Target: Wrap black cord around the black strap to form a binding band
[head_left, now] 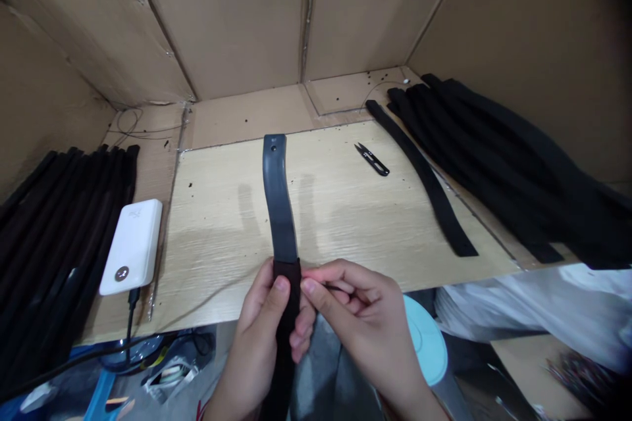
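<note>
A long dark strap [279, 200] lies lengthways on the light wooden board [345, 210], its far end pointing away from me. At the board's near edge my left hand [261, 335] grips the strap, thumb on top and fingers wrapped under it. My right hand [368, 322] is closed beside it, thumb and forefinger pinched at the strap's right edge. A thin dark object shows between its fingers; I cannot make it out. Below my hands the strap hangs down over the edge.
Black thread snips [372, 159] lie on the board, far right. One loose strap [424, 177] runs beside a pile of black straps [508, 164] on the right. Another strap pile [54, 230] is at left, next to a white power bank [131, 247] with a cable. Cardboard walls surround the board.
</note>
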Tool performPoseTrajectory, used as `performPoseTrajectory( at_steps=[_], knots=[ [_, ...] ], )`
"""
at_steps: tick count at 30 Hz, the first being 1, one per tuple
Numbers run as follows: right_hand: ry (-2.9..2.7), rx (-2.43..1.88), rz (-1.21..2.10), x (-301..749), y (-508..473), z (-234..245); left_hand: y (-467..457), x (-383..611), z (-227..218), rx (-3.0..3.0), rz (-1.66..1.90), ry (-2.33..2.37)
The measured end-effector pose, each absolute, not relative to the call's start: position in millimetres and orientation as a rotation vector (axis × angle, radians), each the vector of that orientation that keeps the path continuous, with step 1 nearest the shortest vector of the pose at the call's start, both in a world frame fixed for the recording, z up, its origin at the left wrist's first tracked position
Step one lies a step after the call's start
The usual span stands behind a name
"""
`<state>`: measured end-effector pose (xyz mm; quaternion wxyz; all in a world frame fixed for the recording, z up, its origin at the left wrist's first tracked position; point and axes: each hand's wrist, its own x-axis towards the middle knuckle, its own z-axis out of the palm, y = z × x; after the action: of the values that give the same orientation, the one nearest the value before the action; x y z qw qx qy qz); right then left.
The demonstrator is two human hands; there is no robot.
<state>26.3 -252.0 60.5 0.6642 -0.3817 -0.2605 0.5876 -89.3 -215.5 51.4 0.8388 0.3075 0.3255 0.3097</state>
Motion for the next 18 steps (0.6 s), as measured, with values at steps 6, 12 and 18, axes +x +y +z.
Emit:
performPoseTrajectory(
  at_steps=[6,12,18],
  knots=[
    [-0.544,-0.880,1.312,25.1,-254.2,60.1,-217.0,-86.7,53.9,0.541,0.730,0.726],
    [-0.594,-0.941,1.276,33.2,-251.3,71.7,-217.8,-87.1,53.5,0.551,0.615,0.596],
    [-0.590,-0.943,1.374,43.6,-244.6,66.5,-220.0,-88.5,47.6,0.585,0.708,0.377]
  ],
)
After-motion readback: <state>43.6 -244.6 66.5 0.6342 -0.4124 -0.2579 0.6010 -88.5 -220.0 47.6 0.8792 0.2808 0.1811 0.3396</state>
